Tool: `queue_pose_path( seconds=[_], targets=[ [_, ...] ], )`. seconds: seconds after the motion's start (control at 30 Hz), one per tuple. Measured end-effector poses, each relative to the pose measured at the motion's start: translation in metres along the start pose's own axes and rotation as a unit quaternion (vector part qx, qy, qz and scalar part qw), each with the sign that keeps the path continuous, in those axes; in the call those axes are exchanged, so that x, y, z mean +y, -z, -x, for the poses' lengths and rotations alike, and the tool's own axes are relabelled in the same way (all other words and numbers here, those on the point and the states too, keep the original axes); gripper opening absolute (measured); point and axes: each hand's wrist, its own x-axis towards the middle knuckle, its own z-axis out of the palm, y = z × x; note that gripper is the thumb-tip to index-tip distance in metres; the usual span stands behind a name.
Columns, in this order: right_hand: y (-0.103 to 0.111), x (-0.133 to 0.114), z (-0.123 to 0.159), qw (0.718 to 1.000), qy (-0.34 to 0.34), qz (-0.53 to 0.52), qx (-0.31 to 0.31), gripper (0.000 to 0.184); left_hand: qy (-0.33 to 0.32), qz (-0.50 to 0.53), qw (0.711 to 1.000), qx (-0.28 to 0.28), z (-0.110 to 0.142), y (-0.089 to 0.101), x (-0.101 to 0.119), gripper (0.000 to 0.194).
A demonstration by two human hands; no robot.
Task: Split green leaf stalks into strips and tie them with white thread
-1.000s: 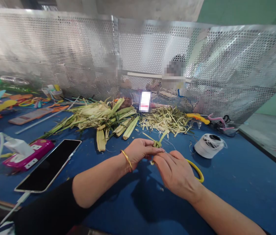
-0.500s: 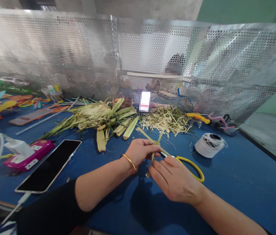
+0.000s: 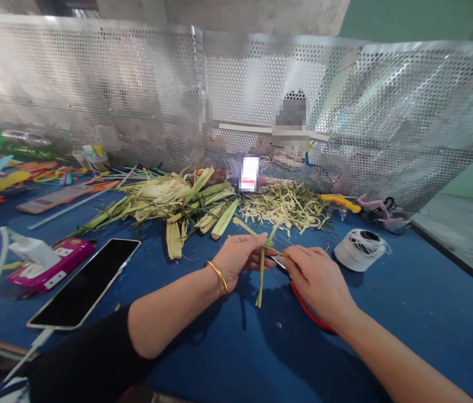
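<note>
My left hand [image 3: 240, 254], with a gold bangle on its wrist, pinches green leaf strips [image 3: 261, 280] where they cross. One strip end hangs down below the crossing, and others point up and outward. My right hand [image 3: 314, 274] is closed, thumb and finger pinching the end of a strip that runs right from the crossing. A pair of scissors shows partly under that hand: a blade near the fingertips and a red handle [image 3: 307, 307]. The hand hides the rest of the scissors. Whether they touch the hand I cannot tell.
Behind the hands lie a pile of husk leaves [image 3: 164, 196] and a heap of shredded strips [image 3: 286, 204]. A white thread spool [image 3: 357, 252] stands right. A phone [image 3: 87, 285] and a pink power strip [image 3: 57, 263] lie left. A perforated metal screen [image 3: 114, 84] closes off the back.
My right hand has moved right and up, from the hanging strip to the strip on the right. The red scissor handle now shows, while the yellow one is covered.
</note>
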Motion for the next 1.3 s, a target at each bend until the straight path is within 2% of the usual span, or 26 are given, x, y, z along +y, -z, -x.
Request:
queue_pose_path(
  seconds=[0.23, 0.43, 0.53, 0.67, 0.73, 0.8, 0.93, 1.03, 1.13, 1.2, 1.23, 1.3],
  targets=[
    [0.001, 0.002, 0.001, 0.997, -0.021, -0.058, -0.041, 0.031, 0.008, -0.034, 0.999, -0.010, -0.002, -0.001, -0.007, 0.022],
    [0.013, 0.010, -0.005, 0.977, -0.110, -0.142, -0.112, 0.034, -0.003, -0.051, 0.999, -0.001, -0.005, -0.001, -0.006, 0.023],
    [0.017, 0.013, -0.007, 0.954, -0.151, -0.210, -0.154, 0.033, 0.005, -0.043, 0.999, -0.003, -0.005, 0.000, -0.006, 0.024],
    [0.018, 0.024, -0.007, 0.889, -0.214, -0.334, -0.228, 0.029, 0.022, -0.018, 0.998, -0.050, -0.003, 0.002, -0.006, 0.026],
    [0.016, 0.029, -0.007, 0.870, -0.220, -0.381, -0.222, 0.028, 0.028, -0.018, 0.997, -0.064, -0.002, 0.002, -0.007, 0.029],
    [0.014, 0.031, -0.007, 0.855, -0.236, -0.423, -0.187, 0.028, 0.022, -0.037, 0.997, -0.064, -0.001, 0.001, -0.008, 0.028],
    [0.002, 0.023, -0.007, 0.782, -0.296, -0.537, -0.115, 0.029, 0.015, -0.092, 0.992, -0.083, 0.001, -0.003, -0.014, 0.029],
    [-0.011, 0.018, -0.006, 0.753, -0.329, -0.567, -0.063, 0.030, 0.018, -0.114, 0.989, -0.091, 0.001, -0.005, -0.018, 0.026],
    [-0.017, 0.017, -0.005, 0.750, -0.364, -0.552, -0.012, 0.032, 0.011, -0.132, 0.988, -0.082, 0.001, -0.006, -0.019, 0.021],
    [-0.015, 0.018, -0.004, 0.773, -0.373, -0.512, -0.019, 0.035, 0.008, -0.144, 0.986, -0.079, 0.001, -0.006, -0.018, 0.020],
    [-0.012, 0.019, -0.004, 0.802, -0.369, -0.468, -0.029, 0.038, 0.010, -0.153, 0.985, -0.079, 0.001, -0.006, -0.018, 0.020],
    [-0.003, 0.020, -0.004, 0.884, -0.339, -0.320, -0.007, 0.045, 0.011, -0.178, 0.980, -0.086, 0.001, -0.005, -0.018, 0.020]
  ],
)
